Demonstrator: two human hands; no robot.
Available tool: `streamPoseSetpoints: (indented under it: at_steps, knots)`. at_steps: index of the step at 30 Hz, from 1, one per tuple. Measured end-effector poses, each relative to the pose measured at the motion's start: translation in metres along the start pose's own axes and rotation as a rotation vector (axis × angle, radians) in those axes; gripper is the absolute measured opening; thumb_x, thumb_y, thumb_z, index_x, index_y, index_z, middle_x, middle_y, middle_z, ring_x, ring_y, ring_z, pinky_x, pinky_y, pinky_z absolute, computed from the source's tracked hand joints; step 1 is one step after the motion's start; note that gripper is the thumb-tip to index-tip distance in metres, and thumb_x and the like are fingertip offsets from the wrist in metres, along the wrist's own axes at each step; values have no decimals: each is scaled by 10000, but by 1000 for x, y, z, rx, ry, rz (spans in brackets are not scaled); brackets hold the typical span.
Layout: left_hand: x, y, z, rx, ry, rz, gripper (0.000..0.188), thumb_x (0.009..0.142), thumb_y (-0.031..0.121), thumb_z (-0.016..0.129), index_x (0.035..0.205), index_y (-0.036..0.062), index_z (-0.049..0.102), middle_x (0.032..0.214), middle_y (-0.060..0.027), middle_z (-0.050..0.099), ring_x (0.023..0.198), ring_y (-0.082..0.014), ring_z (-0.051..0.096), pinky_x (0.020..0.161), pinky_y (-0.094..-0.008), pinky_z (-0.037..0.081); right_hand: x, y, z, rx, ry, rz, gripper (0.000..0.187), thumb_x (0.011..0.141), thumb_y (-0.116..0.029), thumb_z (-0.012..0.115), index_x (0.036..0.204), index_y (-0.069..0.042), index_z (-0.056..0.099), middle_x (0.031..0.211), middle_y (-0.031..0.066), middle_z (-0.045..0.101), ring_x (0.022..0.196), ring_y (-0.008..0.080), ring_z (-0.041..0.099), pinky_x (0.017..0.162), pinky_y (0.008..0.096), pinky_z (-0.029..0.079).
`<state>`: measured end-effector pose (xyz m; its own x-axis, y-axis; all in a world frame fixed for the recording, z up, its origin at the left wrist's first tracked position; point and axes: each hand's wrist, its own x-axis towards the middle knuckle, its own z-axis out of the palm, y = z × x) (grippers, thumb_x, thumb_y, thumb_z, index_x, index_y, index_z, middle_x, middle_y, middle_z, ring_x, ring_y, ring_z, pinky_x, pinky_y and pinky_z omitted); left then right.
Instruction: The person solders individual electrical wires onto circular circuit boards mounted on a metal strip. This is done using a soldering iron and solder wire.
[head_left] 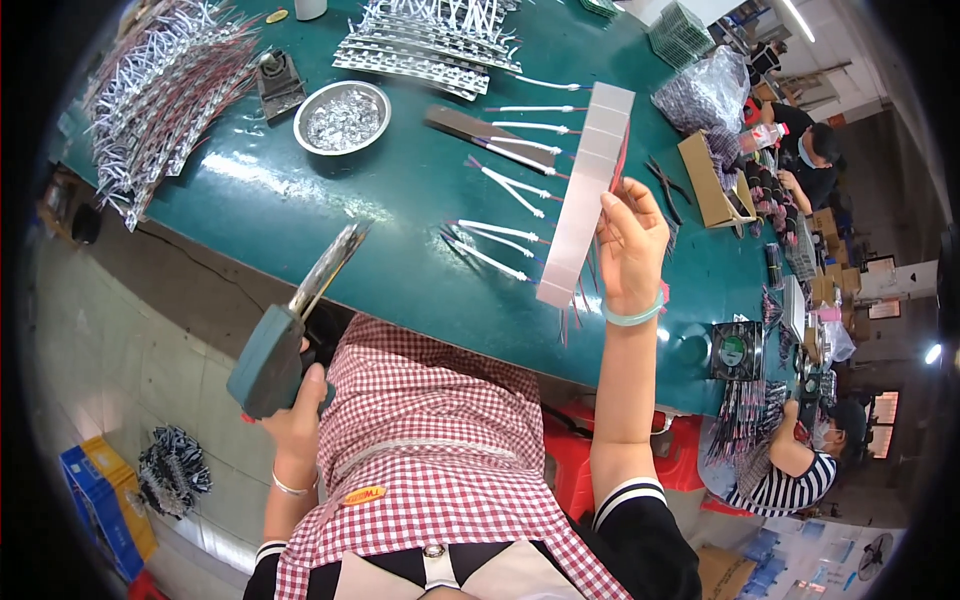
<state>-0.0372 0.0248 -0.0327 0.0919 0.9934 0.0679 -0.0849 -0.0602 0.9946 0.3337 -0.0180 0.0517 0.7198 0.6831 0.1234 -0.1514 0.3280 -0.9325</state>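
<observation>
My left hand [300, 405] is wrapped round the grip of a dark-green pistol-grip power tool [265, 360]. The tool's long, narrow metal end [330, 265] points up toward the table's front edge. My right hand [632, 240] pinches the right edge of a long silver strip [590, 190] marked into segments, tilted above the table. Several white-sleeved wires [500, 235] reach out on its left side, and thin reddish wires [580, 290] show below my fingers. A flat dark-brown bar [490, 135] lies on the table behind the wires.
On the green table [240, 225] are a bowl of small shiny parts [343, 118], a dark metal block [279, 85], wired strips heaped at left [165, 100] and back [430, 40], pliers [667, 190] and an open cardboard box [715, 180]. Two people work at right.
</observation>
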Motion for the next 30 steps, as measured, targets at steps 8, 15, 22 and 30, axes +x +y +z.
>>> streamPoseSetpoints:
  at_steps: [8,15,22,30]
  knots:
    - [76,46,91,-513,-97,-90,359,798,-74,730,1126,-45,585,1038,-121,628,847,-227,685,722,-339,589,-32,5,39,-76,-217,36,129,888,28,682,1007,75,667,1006,94,694,842,114,628,779,259,518]
    - [79,37,157,-678,-261,-119,439,767,-75,777,1158,-29,584,1061,-90,646,968,-202,686,851,-319,567,-48,2,53,-244,-428,48,79,897,29,657,970,59,646,1122,109,654,883,128,628,813,275,524]
    - [79,37,144,-676,-304,-174,443,804,-53,737,1209,9,570,1111,-89,632,1011,-223,658,908,-362,533,-53,6,57,-348,-597,-41,84,868,46,647,946,48,616,1133,125,624,959,163,635,784,289,552]
    - [84,32,130,-590,-216,-62,425,866,-10,684,1263,0,531,1115,-118,640,1015,-255,661,886,-356,534,-75,-9,48,-697,-572,-287,108,824,13,690,906,1,620,1142,168,639,1010,281,648,866,353,522]
